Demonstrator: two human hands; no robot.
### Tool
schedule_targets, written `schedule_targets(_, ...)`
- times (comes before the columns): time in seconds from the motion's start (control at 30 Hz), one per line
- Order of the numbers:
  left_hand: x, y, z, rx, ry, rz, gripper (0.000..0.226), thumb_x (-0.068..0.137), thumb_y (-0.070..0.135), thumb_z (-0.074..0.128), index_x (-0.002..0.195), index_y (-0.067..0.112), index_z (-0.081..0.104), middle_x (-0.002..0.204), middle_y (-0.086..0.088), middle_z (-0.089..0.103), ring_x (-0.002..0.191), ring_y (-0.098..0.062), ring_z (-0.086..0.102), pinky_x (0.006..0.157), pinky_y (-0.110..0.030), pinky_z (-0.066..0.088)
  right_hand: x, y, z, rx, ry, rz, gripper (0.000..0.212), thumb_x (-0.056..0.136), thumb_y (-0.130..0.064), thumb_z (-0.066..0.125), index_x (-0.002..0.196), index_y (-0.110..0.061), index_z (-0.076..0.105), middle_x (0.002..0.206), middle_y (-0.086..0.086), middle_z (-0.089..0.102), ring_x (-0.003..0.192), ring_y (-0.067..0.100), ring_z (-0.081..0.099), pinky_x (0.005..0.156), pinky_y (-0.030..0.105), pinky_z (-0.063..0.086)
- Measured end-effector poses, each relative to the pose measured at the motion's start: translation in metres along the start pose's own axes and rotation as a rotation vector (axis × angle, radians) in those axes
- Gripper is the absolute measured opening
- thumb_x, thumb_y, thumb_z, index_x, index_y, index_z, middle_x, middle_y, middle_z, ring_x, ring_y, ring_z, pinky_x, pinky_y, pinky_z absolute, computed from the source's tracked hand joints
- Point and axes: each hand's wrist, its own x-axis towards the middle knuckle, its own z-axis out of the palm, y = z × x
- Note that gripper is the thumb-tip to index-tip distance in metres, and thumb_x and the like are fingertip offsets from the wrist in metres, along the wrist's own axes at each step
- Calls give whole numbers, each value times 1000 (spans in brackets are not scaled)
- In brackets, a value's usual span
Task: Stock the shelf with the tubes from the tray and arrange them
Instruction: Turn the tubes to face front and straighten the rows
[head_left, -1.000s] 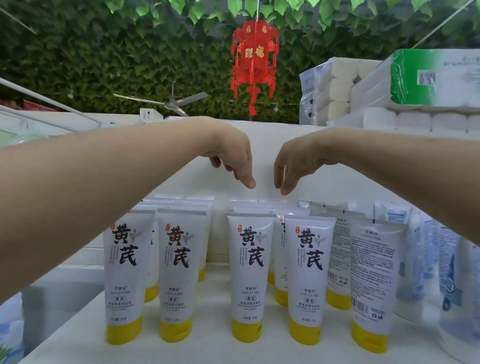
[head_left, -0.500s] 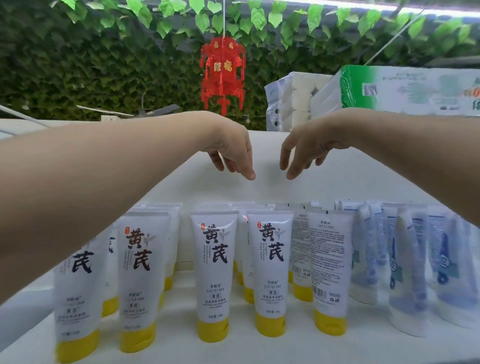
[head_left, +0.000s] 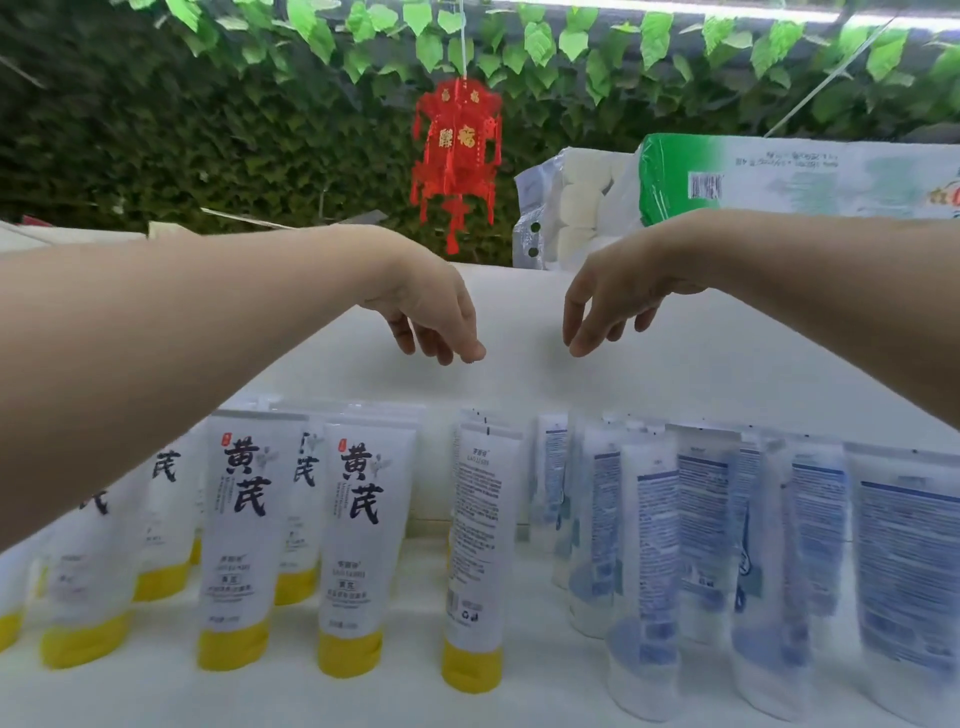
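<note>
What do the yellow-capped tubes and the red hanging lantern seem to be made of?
The white yellow-capped tubes look like soft, smooth plastic with a slight sheen: flat crimped top ends and print straight on the body. The red hanging lantern seems to be thin cut plastic or card, with openwork panels and dangling tassels; which one is unclear.

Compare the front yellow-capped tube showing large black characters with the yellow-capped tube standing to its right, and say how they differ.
The tube with black characters faces forward, showing its big calligraphy label; the tube to its right is turned around, showing fine print and a barcode. The turned tube stands slightly nearer the shelf edge, and its crimped top looks narrower from this angle. Both are white, stand upright on yellow caps, and neither is touched by a hand.
</note>
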Motion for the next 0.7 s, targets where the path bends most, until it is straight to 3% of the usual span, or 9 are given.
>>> schedule_targets(0.17,7,0,10,-12,-85,-95,25,92,40,63,104,21,73,106,-6,72,89,-16,60,74,-28,53,13,23,9,-10,-22,-52,21,86,-32,74,104,-23,71,98,-1,70,98,15,66,78,29,55)
schedule_targets(0.33,27,-4,16,-37,-152,-143,32,94,45,58,108,20,72,100,-5,70,84,-18,58,75,-29,53,32,31,17,32,-94,-83,19,89,-33,70,107,-25,70,101,0,70,94,13,64,75,26,52)
schedule_targets(0.7,66,-7,34,-55,-355,-168,57,93,66,37,120,25,67,107,-7,66,91,-19,58,81,-31,52,66,25,38,121,-380,-92,26,95,-40,61,118,-29,65,111,1,70,107,18,63,85,28,52)
